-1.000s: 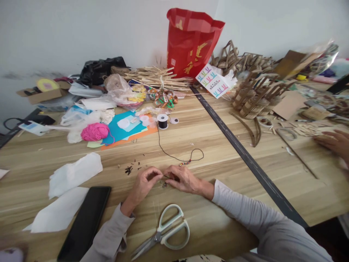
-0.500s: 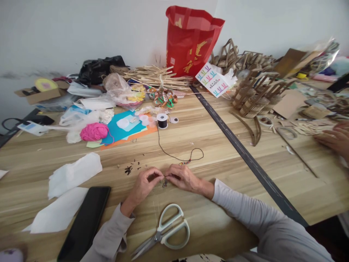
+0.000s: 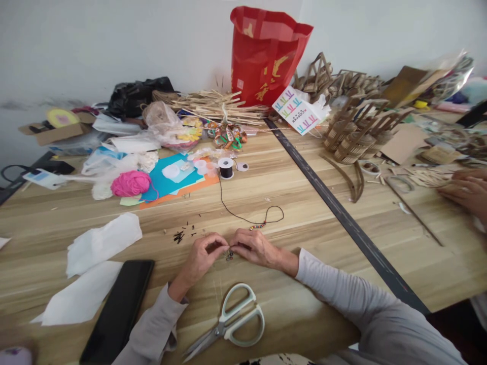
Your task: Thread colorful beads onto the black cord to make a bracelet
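Low in the centre of the frame, the left hand (image 3: 203, 253) and right hand (image 3: 254, 247) met fingertip to fingertip, pinched on the thin black cord (image 3: 243, 219) above small dark beads (image 3: 229, 255). Threading well seemingly wanted the cord end held short and stiff.

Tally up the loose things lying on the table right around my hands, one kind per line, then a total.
Scissors: 1
Black phone: 1
White paper sheets: 2
Black cord spool: 1
Pink yarn ball: 1
Total: 6
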The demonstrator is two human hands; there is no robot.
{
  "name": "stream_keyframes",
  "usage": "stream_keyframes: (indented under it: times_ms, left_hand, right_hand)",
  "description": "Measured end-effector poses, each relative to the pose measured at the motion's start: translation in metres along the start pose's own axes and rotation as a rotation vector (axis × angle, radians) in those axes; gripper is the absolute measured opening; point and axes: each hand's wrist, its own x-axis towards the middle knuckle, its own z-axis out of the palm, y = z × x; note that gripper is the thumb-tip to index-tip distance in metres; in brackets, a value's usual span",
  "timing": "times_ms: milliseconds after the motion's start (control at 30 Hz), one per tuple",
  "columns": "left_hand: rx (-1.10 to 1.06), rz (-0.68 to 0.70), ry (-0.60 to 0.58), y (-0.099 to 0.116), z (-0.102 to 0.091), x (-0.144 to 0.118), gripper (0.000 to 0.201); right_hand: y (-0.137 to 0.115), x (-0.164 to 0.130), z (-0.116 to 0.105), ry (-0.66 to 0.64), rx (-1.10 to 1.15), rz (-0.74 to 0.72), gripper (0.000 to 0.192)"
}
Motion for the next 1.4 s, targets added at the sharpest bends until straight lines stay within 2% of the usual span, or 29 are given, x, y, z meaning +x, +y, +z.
stream_keyframes:
  times_ms: [900,1167,1400]
  left_hand:
    - [0.027,0.008,0.007,0.001,0.001,0.001,0.011]
    - [0.094,0.1,0.025,-0.002,-0.004,-0.002,0.01]
    - [0.255,0.227,-0.124,0.001,-0.009,-0.008,0.008]
  right_hand:
    - [0.001,0.0,0.0,0.0,-0.022,0.011,0.012]
    - [0.001,0.0,-0.001,-0.021,-0.065,0.043,0.012]
    - [0.001,-0.001,-0.001,0.001,-0.029,0.054,0.01]
